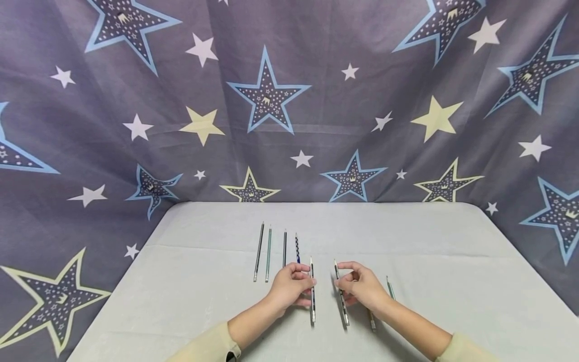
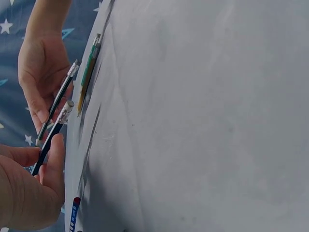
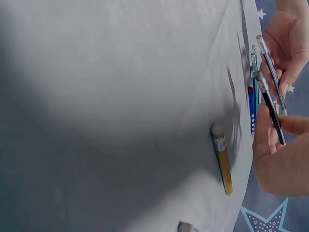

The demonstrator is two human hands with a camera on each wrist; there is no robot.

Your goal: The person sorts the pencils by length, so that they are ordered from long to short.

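Near the middle of the table, my left hand (image 1: 289, 287) pinches a dark pencil (image 1: 312, 299) between thumb and fingers, point away from me, eraser end toward me. Just to the right, a second dark patterned pencil (image 1: 343, 300) is held the same way by my right hand (image 1: 365, 287), tilted a little. A gap separates the two pencils. In the left wrist view both held pencils show white erasers and silver ferrules. Partly hidden by the left hand is a blue patterned pencil (image 1: 297, 244). Under the right hand lies a yellow pencil (image 3: 223, 166), mostly covered in the head view.
Left of the hands, a black pencil (image 1: 259, 251), a green pencil (image 1: 269, 254) and another dark pencil (image 1: 285, 247) lie roughly parallel on the pale-covered table (image 1: 181, 301). Beyond the right wrist is a green pencil (image 1: 390, 289). A starry curtain (image 1: 316, 115) hangs behind the table.
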